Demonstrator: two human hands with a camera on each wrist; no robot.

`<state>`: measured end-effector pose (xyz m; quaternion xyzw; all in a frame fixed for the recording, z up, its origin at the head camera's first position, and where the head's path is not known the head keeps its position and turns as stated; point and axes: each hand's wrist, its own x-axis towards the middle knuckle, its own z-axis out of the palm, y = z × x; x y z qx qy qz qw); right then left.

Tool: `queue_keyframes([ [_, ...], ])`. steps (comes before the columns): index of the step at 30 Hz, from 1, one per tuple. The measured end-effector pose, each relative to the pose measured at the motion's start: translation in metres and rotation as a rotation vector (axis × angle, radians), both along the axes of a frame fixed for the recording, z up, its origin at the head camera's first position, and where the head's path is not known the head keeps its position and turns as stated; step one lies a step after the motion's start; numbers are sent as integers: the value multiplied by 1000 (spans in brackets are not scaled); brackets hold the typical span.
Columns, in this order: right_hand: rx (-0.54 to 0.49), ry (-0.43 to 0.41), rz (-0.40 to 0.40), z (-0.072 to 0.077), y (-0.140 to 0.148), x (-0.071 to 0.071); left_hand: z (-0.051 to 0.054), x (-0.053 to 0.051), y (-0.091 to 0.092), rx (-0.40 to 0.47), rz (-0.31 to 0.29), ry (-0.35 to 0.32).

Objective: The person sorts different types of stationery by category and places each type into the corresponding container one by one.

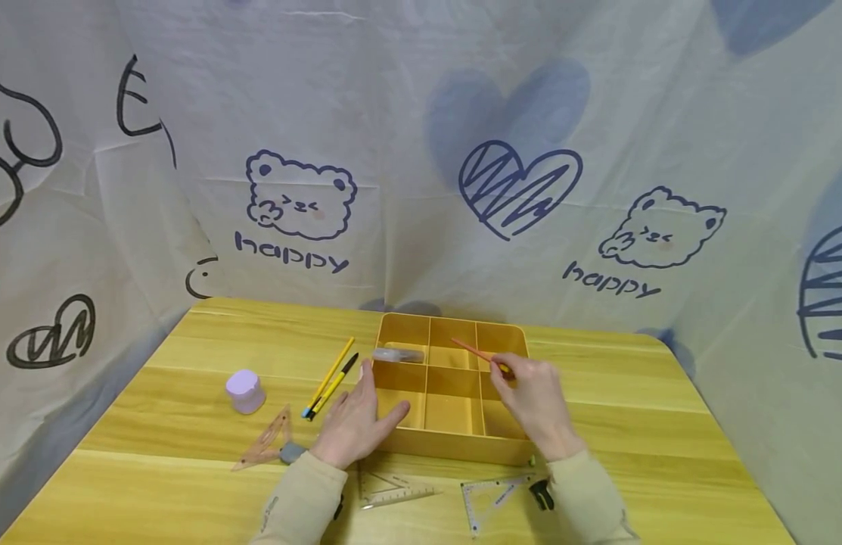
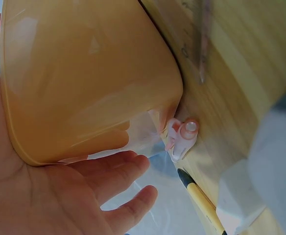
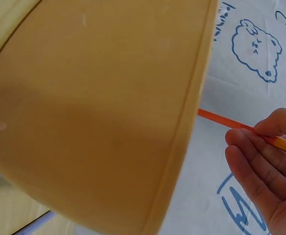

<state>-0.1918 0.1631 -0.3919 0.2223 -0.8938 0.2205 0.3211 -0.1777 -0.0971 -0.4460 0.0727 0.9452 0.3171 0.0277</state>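
A yellow divided organizer box (image 1: 455, 446) stands on the table. My right hand (image 1: 532, 397) pinches an orange pencil (image 1: 470, 348) by its yellow end, above the box's right-hand compartments. In the right wrist view the pencil's far part is hidden behind the box wall. My left hand (image 1: 358, 424) touches the box's left side, its fingers (image 2: 118, 176) extended and the palm against the rim. A pale, see-through item (image 1: 398, 355) lies at the back left compartment. Beside the box, a small pink-and-white item (image 2: 183, 137) shows in the left wrist view.
Left of the box lie a yellow pencil (image 1: 332, 371) and a yellow-and-black pen (image 1: 335, 384). Farther left are a lilac round container (image 1: 245, 391) and an orange set square (image 1: 265, 441). Clear set squares (image 1: 400, 493) and a small black item (image 1: 542, 495) lie in front. A printed cloth hangs behind.
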Motion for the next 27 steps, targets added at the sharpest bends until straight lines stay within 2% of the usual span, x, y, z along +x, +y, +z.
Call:
queue_keyframes([
  [7,26,-46,-25,-5,-6,-6,0,0,-1,3,-6,6],
  [19,83,-47,-37,-14,-11,-13,-1,1,0,1,-2,-4],
  [22,75,-95,-31,-16,-9,-11,-1,1,0,2,-3,-1],
  [27,-23,-164,-41,-18,2,3,-1,0,1,-5,0,3],
])
